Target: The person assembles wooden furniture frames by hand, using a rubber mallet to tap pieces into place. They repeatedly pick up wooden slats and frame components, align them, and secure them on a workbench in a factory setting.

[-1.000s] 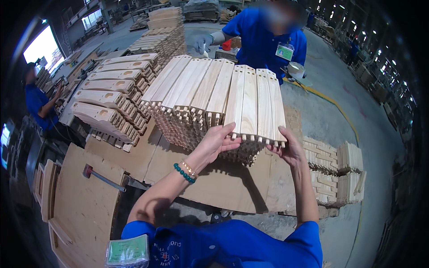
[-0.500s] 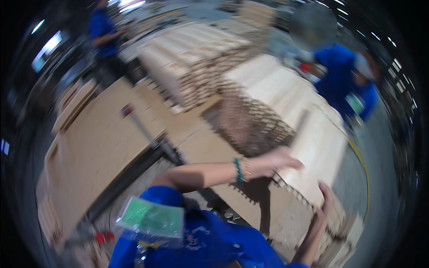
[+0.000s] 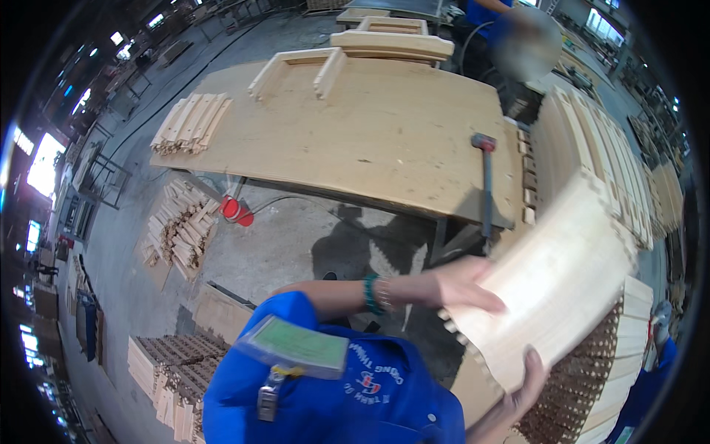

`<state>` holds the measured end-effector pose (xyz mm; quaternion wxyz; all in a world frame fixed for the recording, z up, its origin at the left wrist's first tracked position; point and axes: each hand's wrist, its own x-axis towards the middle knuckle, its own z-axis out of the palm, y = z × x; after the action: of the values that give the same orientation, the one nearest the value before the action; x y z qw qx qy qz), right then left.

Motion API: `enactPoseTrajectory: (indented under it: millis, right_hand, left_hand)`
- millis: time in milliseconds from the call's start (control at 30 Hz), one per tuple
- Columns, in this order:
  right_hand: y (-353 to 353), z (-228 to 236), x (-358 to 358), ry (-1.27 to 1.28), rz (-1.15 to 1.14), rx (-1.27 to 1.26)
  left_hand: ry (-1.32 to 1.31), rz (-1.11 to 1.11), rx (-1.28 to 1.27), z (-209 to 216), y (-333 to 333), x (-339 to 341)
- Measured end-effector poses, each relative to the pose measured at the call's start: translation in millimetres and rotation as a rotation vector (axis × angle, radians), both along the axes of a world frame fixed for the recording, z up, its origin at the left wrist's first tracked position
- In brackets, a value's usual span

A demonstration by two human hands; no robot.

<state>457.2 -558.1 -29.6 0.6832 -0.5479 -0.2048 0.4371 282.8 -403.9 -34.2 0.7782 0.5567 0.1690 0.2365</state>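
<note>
Head view, contents by descending size. One worktable [image 3: 355,137], broad plywood top, curved by the lens. One stack of curved wooden rails [image 3: 592,148], right of the worktable. One stack of dowel-ended slats [image 3: 599,370], lower right, pegs facing the person. One stack of wooden parts [image 3: 166,370], lower left. One set of pale wooden slats [image 3: 551,274], laid side by side, pegs along the near edge; carried between both hands, tilted, its far part overlapping the two right-hand stacks in view; contact with them cannot be told. One loose heap of wooden pieces [image 3: 181,229], on the floor at left. One U-shaped wooden frame [image 3: 296,66], on the worktable, far side. One bundle of short slats [image 3: 192,122], left corner of the same top. One mallet [image 3: 486,177], reddish head, blue-grey handle overhanging the near edge. Left hand [image 3: 466,287]: clasped on the set's left corner, thumb across the upper face, slightly blurred. Right hand [image 3: 526,388]: gripping the near right corner, thumb up along the edge, fingers largely hidden. One green bead bracelet [image 3: 372,294], left wrist.
</note>
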Motion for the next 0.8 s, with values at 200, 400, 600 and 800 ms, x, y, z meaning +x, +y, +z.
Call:
enactPoseTrajectory:
  millis: [200,400,600,800]
  right_hand:
    - [176,-106,-188,0.289,0.614,-0.085]
    - [268,-184,-402,0.221,0.664,-0.098]
    - [318,-183,-476,0.291,1.06,-0.494]
    - [373,-165,-451,-0.302,1.561,-0.659]
  left_hand:
    - [0.283,0.443,-0.261,-83,68,-257]
    - [0.551,0.46,-0.346,-147,161,-467]
    - [0.733,0.235,-0.162,-143,267,-570]
    - [1.658,-0.062,0.454,-115,344,-565]
